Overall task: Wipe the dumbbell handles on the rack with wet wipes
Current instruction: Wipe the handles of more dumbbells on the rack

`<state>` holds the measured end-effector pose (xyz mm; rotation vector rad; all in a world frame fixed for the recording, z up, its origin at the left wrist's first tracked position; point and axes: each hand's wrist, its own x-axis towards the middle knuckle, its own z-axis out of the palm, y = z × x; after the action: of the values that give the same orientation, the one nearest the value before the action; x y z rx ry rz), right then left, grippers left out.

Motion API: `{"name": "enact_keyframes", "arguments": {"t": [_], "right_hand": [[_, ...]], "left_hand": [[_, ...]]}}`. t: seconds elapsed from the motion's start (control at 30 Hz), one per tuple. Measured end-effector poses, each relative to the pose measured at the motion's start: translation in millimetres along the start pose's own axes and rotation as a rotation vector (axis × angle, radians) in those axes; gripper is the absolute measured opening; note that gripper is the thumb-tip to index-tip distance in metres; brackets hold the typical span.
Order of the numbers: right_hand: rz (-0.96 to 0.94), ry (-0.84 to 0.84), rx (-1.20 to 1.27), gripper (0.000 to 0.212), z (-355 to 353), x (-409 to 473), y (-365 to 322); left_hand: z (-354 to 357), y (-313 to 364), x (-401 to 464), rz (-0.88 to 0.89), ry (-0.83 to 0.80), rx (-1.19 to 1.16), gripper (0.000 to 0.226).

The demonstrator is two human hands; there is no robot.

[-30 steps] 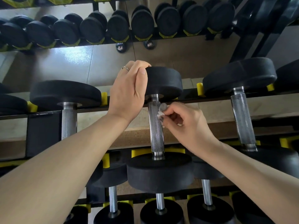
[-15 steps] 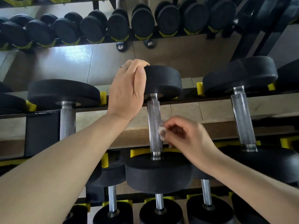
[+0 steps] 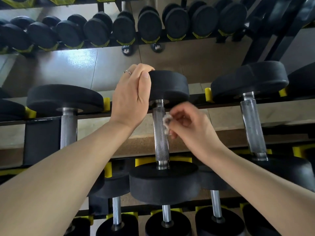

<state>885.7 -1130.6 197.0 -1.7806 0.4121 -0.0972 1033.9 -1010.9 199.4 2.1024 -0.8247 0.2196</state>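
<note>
Head view, looking down over a dumbbell rack (image 3: 95, 116) with black rails and yellow cradles. At 9 o'clock lies a dumbbell (image 3: 65, 101) with a wide black head and a steel handle running toward the viewer. Just right of it, the left hand (image 3: 132, 97) reaches in from 7 o'clock; its grip is curled over the far head of the middle dumbbell (image 3: 163, 181), thumb on the near side of the rim and fingers wrapped over the top, a ring (image 3: 127, 72) showing on one finger. That dumbbell sits at the centre of the frame, its knurled handle (image 3: 159, 133) running from the held head at 12 o'clock to the near head at 6 o'clock. The right hand (image 3: 192, 128), coming from 4 o'clock, has its grip closed in a pinch on a crumpled white wet wipe (image 3: 166, 122), which is pressed against the right side of the handle's upper half. The hand is blurred, so finger detail is unclear. At 3 o'clock rests another dumbbell (image 3: 250, 79) with its own knurled handle. More dumbbells fill the lower shelf at 6 o'clock and a far rack at 12 o'clock.
</note>
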Motion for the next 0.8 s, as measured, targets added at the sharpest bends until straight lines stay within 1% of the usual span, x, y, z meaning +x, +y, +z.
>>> {"name": "enact_keyframes", "arguments": {"t": [0.03, 0.1, 0.2, 0.3, 0.4, 0.47, 0.53, 0.57, 0.63, 0.7, 0.73, 0.8], "right_hand": [[0.022, 0.042, 0.062, 0.014, 2, 6, -3], [0.066, 0.054, 0.134, 0.009, 9, 6, -4], [0.086, 0.028, 0.151, 0.002, 11, 0, -1], [0.073, 0.049, 0.133, 0.005, 8, 6, -1], [0.103, 0.091, 0.175, 0.007, 13, 1, 3], [0.118, 0.044, 0.180, 0.008, 13, -13, 7], [0.108, -0.036, 0.109, 0.007, 10, -18, 5], [0.095, -0.050, 0.074, 0.007, 8, -13, 2], [0.063, 0.014, 0.063, 0.008, 8, 3, -2], [0.058, 0.082, 0.116, 0.009, 9, 12, -5], [0.065, 0.072, 0.128, 0.010, 9, 9, -3], [0.086, -0.028, 0.105, 0.010, 8, -11, 6]], "left_hand": [[0, 0, 0, -0.001, -0.002, 0.003, 0.046], [0, -1, 0, -0.003, 0.001, 0.014, 0.047], [1, -1, 0, 0.005, 0.016, 0.010, 0.047], [2, 0, 0, -0.002, 0.020, 0.019, 0.049], [2, -1, 0, -0.008, 0.023, 0.032, 0.051], [2, -1, -1, -0.004, 0.026, 0.033, 0.050], [2, 0, 0, 0.003, 0.024, 0.028, 0.051], [2, 1, 0, 0.003, 0.026, 0.026, 0.051], [1, 2, 0, -0.004, 0.026, 0.019, 0.050], [0, 2, -1, -0.009, 0.023, 0.011, 0.050], [0, 2, -1, -0.008, 0.022, 0.009, 0.050], [0, 2, -1, -0.006, 0.025, 0.004, 0.050]]}}
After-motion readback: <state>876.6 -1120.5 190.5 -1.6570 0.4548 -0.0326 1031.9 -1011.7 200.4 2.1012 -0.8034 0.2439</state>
